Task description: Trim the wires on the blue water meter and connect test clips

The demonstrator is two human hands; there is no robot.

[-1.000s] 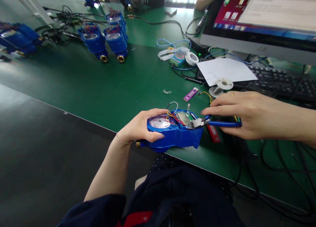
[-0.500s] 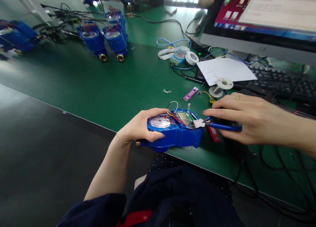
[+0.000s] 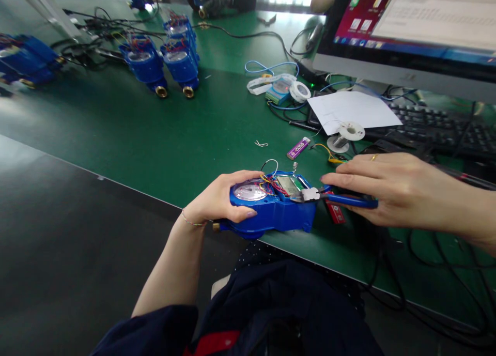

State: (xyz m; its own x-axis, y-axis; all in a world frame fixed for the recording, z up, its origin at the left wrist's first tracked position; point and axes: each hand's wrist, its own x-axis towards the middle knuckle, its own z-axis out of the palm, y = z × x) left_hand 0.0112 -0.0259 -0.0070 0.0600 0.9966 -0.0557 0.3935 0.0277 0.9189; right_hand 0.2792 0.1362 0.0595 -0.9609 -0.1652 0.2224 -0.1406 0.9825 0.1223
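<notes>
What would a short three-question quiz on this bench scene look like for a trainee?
1. What tool is in the right hand?
2. True or false: the left hand rests on the keyboard.
3. Which hand is nearer the spool: (a) the left, (b) the right, or (c) both equally?

Key:
1. Pliers with blue handles.
2. False; it holds a blue device with a round dial.
3. b

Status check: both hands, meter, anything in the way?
Left hand gripping blue meter; right hand on pliers. Pliers' tip at display edge. Loose wires beside display; red item near pliers.
</notes>
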